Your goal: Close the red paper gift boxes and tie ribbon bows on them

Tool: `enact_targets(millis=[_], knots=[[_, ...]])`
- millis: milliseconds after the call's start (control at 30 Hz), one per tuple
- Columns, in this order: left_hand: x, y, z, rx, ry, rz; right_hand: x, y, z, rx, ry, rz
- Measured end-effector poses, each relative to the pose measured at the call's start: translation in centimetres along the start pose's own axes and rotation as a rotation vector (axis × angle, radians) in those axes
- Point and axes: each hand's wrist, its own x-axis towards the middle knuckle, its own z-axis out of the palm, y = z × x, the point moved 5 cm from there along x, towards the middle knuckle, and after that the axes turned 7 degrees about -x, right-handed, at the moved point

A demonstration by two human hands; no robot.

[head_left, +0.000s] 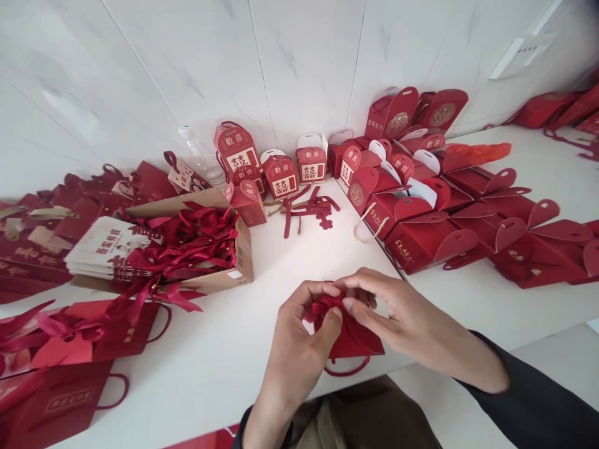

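Observation:
A small red gift bag [362, 342] with a dark red rope handle stands at the front edge of the white table, right before me. Gathered at its top is a red ribbon [325, 304], partly hidden by my fingers. My left hand [304, 333] closes on the ribbon from the left, its thumb pressed over it. From the right, my right hand [393, 312] pinches at the same ribbon with thumb and forefinger. The fingers cover how the ribbon is tied.
A cardboard box [244, 262] of red ribbon bows stands left, beside stacked printed cards [110, 246]. Red gift bags [135, 333] lie at the front left. Small red boxes [281, 178] line the wall behind loose ribbon pieces [309, 209]. Many red boxes [430, 240] fill the right.

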Motion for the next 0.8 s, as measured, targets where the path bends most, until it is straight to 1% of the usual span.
enact_targets(millis=[33,100,133,200,267,333,433,500,667,733,800], knots=[[-0.1,0.1,0.0,0.017,-0.006,0.016,0.1,0.0,0.1,-0.009,-0.026,0.005],[-0.1,0.1,0.1,0.064,-0.011,0.048,0.2,0.1,0.1,-0.027,-0.036,0.012],[-0.2,0.0,0.1,0.103,0.001,0.066,0.2,0.1,0.1,-0.027,-0.034,0.017],[-0.1,-0.1,0.1,0.221,0.062,0.122,0.2,0.2,0.0,-0.018,-0.035,0.028],[-0.2,-0.2,0.1,0.366,0.142,0.220,0.1,0.3,0.0,-0.008,-0.042,0.030],[-0.4,-0.1,0.4,0.495,0.201,0.351,0.0,0.3,0.1,0.005,-0.061,0.027],[-0.9,0.0,1.0,0.614,0.252,0.542,0.0,0.4,0.1,0.008,-0.068,0.044],[-1.2,0.1,1.2,0.670,0.274,0.628,0.0,0.6,0.0,0.024,-0.061,0.064],[-1.9,-0.2,1.4,0.711,0.267,0.748,0.1,0.8,0.0,0.173,-0.115,0.047],[-2.0,-0.3,1.3,0.702,0.268,0.754,0.0,0.9,0.0,0.168,-0.125,0.058],[-2.0,-0.4,1.1,0.686,0.296,0.739,0.0,1.1,-0.1,0.139,-0.126,0.087]])
